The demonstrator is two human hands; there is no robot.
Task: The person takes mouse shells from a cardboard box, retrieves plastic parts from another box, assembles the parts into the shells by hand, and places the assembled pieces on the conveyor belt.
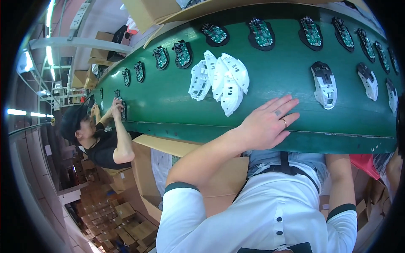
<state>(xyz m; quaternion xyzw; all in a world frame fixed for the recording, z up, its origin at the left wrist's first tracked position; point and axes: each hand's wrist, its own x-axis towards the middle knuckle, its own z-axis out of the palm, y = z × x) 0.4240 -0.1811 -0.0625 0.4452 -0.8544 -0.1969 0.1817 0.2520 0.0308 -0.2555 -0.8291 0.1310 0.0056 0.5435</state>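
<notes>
My left hand (270, 122) rests at the near edge of the green work surface, fingers stretched out and nothing in its grasp; one finger wears a ring. Ahead of it and to the left lies a loose pile of white plastic shells (228, 84), shaped like computer mouse covers. To its right sits a white mouse shell with a dark grey part (325, 86), apart from the fingers. My right forearm (341, 181) runs down to the table edge, and the hand beyond it is hidden.
Black mouse bases with green circuit boards (260, 34) line the far side. Two more white-and-grey shells (368, 82) lie at the right. On the left a person in black (101, 143) handles a dark part. An open cardboard box (223, 177) stands below the near edge.
</notes>
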